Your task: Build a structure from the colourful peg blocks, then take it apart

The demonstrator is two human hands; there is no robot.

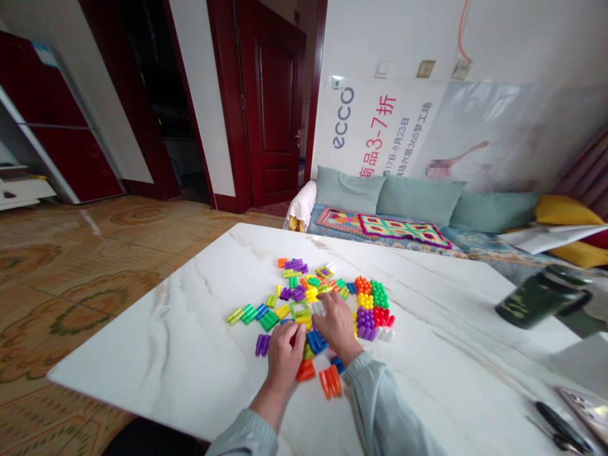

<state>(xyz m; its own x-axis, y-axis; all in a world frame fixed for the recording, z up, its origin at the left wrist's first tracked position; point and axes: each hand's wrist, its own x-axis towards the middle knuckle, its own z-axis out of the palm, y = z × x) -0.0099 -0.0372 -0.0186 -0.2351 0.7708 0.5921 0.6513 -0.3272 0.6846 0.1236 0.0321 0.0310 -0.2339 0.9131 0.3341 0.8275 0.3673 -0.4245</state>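
Note:
Colourful plastic building blocks with rounded tube shapes lie in a loose pile on a white marbled table (190, 354). My left hand (284, 354) is closed at the near left of the pile, with a bit of red showing between thumb and fingers. Beside it lie a purple block (262, 344) and a dark blue block (316, 342). Over the middle of the pile, my right hand (335, 322) has its thumb and fingers closed round a whitish block (318, 308). To its right, blocks stand grouped by colour, among them green (379, 294), purple (365, 322) and red (381, 316).
A dark green flask (541, 296) with a handle is at the table's right. Near the right front corner are a black-handled tool (560, 425) and a phone (586, 408). Behind the table is a sofa with cushions (420, 197); a dark red door (273, 107) stands beyond.

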